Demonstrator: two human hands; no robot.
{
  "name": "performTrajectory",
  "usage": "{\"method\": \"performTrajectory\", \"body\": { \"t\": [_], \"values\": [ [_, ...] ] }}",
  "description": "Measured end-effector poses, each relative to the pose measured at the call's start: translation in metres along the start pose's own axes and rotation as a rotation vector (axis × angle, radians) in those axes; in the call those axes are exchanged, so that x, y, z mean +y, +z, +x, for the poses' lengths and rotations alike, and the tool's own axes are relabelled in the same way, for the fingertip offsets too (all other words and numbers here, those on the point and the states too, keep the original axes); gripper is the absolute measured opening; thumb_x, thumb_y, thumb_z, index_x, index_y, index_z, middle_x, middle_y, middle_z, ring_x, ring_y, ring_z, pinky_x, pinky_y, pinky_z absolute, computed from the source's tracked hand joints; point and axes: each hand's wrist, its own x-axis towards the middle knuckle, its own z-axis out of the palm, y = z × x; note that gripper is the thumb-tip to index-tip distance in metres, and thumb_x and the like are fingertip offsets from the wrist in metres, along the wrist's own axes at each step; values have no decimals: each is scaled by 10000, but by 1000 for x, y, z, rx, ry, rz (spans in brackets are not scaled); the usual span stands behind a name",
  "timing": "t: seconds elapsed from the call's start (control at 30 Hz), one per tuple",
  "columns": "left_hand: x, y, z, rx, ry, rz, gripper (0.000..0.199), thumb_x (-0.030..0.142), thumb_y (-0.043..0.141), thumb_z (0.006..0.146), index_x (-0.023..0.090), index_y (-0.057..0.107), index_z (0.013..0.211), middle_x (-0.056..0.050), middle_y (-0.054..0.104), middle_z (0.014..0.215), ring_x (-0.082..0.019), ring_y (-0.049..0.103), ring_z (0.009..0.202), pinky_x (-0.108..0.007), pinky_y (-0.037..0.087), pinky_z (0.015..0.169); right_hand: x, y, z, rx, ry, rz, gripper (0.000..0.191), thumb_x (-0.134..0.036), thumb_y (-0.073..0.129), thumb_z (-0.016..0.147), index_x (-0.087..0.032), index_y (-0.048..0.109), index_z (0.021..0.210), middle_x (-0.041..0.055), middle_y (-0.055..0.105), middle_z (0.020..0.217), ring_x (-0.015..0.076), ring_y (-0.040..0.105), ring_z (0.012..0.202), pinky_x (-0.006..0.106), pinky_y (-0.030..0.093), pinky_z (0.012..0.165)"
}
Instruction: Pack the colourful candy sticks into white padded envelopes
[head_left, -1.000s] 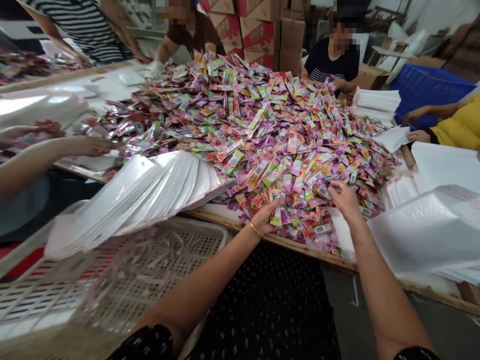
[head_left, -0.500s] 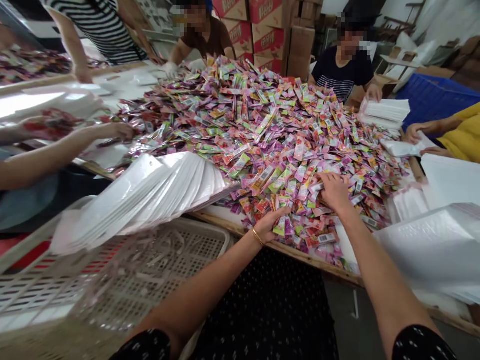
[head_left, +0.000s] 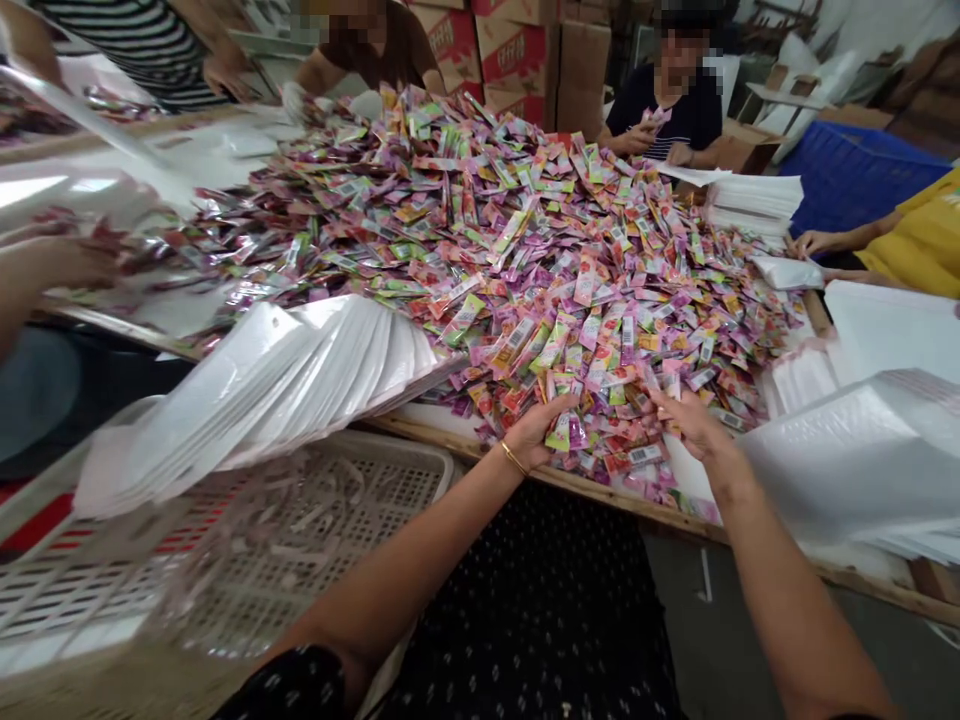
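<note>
A broad heap of small, colourful snack packets (head_left: pixel 480 240) covers the table before me. My left hand (head_left: pixel 534 432), with a gold bangle at the wrist, is closed on a few packets (head_left: pixel 560 432) at the heap's near edge; green and purple ones show past its thumb. To its right, my right hand (head_left: pixel 694 425) pinches snack packets (head_left: pixel 664 384) between thumb and fingers, just above the pile. How many it holds I cannot tell. Loose packets (head_left: pixel 600 400) lie in the gap between both hands.
A fanned stack of clear plastic bags (head_left: pixel 300 380) rests at the left over a white basket (head_left: pixel 352 530). More bags (head_left: pixel 862 460) lie at the right. The wooden table edge (head_left: pixel 600 490) runs before my body. Co-workers stand around; a blue crate (head_left: pixel 862 170) is behind.
My right hand has turned and pulled back slightly from the heap, now with packets in its fingers. The left hand stays nearly in place. The view has shifted a little.
</note>
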Motion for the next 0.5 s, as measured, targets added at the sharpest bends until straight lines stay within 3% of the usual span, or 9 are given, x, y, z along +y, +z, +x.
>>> {"method": "performTrajectory", "body": {
  "t": [0.13, 0.23, 0.37, 0.43, 0.5],
  "values": [
    [-4, -3, 2, -28, 48, -24, 102, 180, 686, 824, 97, 628, 838, -19, 656, 563, -132, 605, 421, -223, 529, 451, 4, 14, -10, 17, 63, 180, 311, -382, 675, 734, -184, 633, 970, 45, 693, 797, 125, 583, 546, 212, 385, 444],
    [-7, -2, 0, -40, 64, -37, 116, 175, 715, 792, 96, 644, 838, -26, 676, 604, -133, 615, 452, -237, 544, 486, 6, 19, -13, -28, 62, 228, 275, -392, 640, 727, -164, 640, 882, 49, 672, 721, 128, 583, 543, 204, 373, 425],
    [-19, 21, 2, -124, 130, 5, 223, 205, 794, 715, 99, 669, 866, -36, 697, 662, -143, 619, 491, -256, 533, 505, 15, 33, -14, -22, 41, 199, 330, -497, 591, 735, -174, 602, 802, 27, 589, 604, 143, 556, 530, 221, 386, 418],
    [-28, 39, 9, -107, 219, 47, 301, 247, 857, 650, 104, 666, 833, -22, 679, 630, -128, 601, 496, -244, 520, 530, 22, 47, -15, 78, -22, 145, 398, -566, 544, 783, -184, 607, 877, 48, 634, 716, 178, 622, 676, 271, 499, 538],
    [-38, 55, 16, -124, 305, 70, 372, 293, 895, 598, 111, 671, 832, -18, 686, 646, -119, 611, 548, -226, 519, 583, 28, 61, -17, 257, -212, -23, 543, -643, 394, 870, -183, 624, 1041, 103, 678, 975, 228, 634, 1018, 386, 550, 859]
  ]
}}
